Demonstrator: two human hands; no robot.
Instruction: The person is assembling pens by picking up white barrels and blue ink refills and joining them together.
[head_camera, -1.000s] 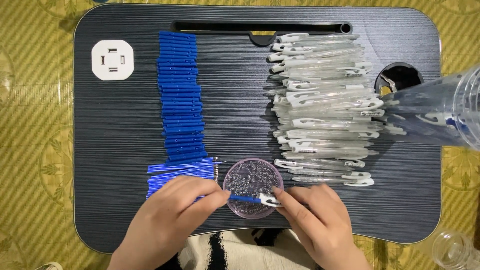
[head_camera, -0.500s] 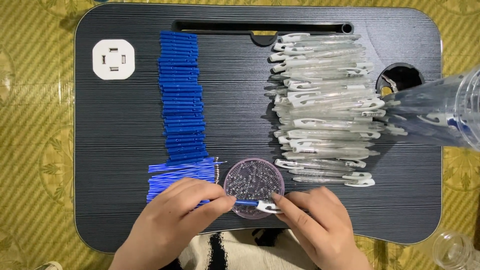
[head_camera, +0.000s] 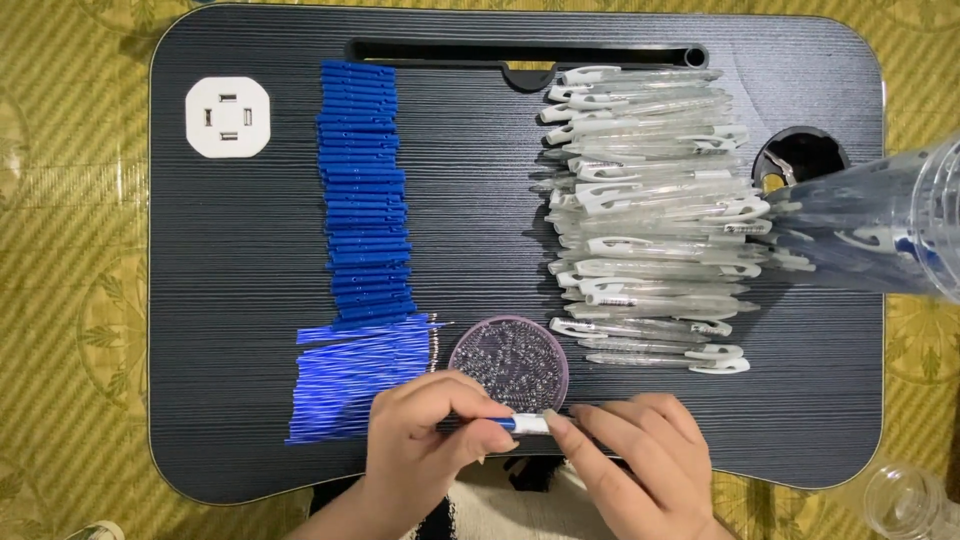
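A: What is in hand at the near edge of the black lap desk (head_camera: 200, 250)?

B: The left hand (head_camera: 425, 435) pinches a blue pen refill (head_camera: 503, 423) between thumb and fingers. The right hand (head_camera: 640, 455) holds a clear pen barrel (head_camera: 535, 424) by its end, fingers closed on it. The two parts meet just in front of the round dish of small springs (head_camera: 508, 362).

A: So which step is this?

B: Judging by how they meet, the refill is being slid into the barrel. It looks only partly in.

A: And the supplies?

B: Loose blue refills (head_camera: 360, 378) lie just left of the dish, a column of blue caps (head_camera: 365, 190) behind them, and a stack of clear barrels with white clips (head_camera: 650, 215) on the right.

A: What does the next move call for?

B: Keeping both parts in line while pushing, I'd say, so the thin refill doesn't bend.
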